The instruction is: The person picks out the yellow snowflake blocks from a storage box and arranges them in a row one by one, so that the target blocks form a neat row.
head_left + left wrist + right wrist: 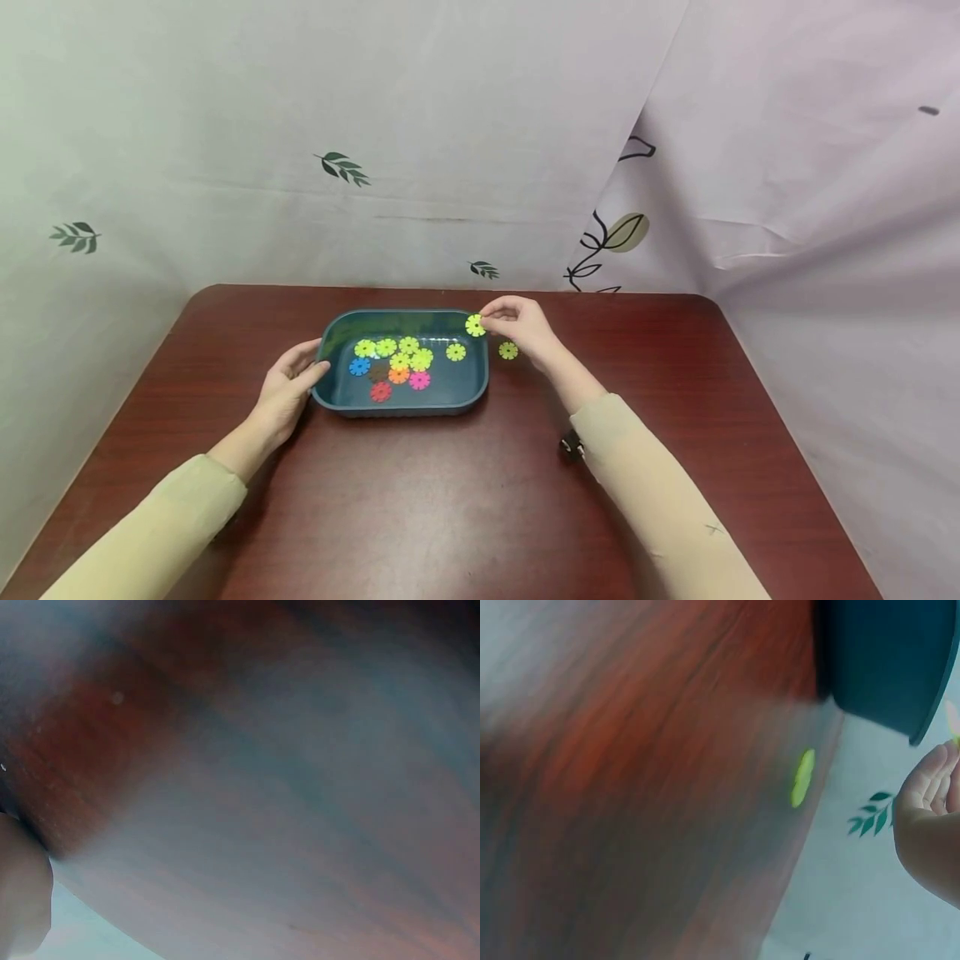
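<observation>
Right hand [527,327] of the person: thumb and fingers pinch a yellow disc [473,326] at the far right corner of the blue tray [450,388]. Left hand [288,383]: thumb and fingers grip its left edge.

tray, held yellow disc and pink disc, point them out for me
Tray [456,386]: head view, bare floor near its right end.
Held yellow disc [474,325]: head view, its middle.
Pink disc [420,380]: head view, its middle.

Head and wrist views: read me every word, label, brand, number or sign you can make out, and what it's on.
None readable in any view.
Right sleeve: small x-like mark, too faint to tell if it's lettering.
Tray and discs: no lettering visible.
Backdrop: leaf prints, no text seen.
</observation>
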Motion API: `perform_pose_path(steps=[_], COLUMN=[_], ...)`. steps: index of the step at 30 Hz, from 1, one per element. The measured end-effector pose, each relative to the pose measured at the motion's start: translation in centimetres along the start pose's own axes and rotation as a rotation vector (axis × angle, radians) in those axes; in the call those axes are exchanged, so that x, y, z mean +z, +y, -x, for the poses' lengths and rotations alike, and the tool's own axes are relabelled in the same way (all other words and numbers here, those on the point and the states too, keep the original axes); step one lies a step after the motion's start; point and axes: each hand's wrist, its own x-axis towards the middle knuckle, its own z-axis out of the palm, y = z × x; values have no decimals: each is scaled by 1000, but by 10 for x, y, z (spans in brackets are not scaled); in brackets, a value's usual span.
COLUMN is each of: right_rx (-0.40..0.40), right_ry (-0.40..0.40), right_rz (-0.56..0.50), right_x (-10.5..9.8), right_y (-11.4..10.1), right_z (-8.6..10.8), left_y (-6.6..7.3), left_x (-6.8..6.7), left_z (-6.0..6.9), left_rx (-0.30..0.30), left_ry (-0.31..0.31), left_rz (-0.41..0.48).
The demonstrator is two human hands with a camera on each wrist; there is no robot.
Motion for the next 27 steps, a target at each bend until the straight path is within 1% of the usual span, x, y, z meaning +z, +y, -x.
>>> perform_pose_path(steps=[5, 10, 17, 21, 27], right_rx=[18, 25, 30, 40, 65], right_ry=[25, 38, 46, 55, 71], right_rz=[-30, -1, 65, 108, 218], right_x=[-16, -28, -42, -49, -57], right_y=[9, 19, 32, 40, 44], right_z=[4, 7, 12, 14, 16], left_y=[1, 1, -1, -1, -1], left_x=[0, 0, 0, 1, 1], left_z=[0, 0, 0, 0, 0], left_rx=[-8, -13, 16, 20, 24], left_ry=[-3, -5, 0, 1, 2], left_rz=[-19, -27, 25, 26, 27])
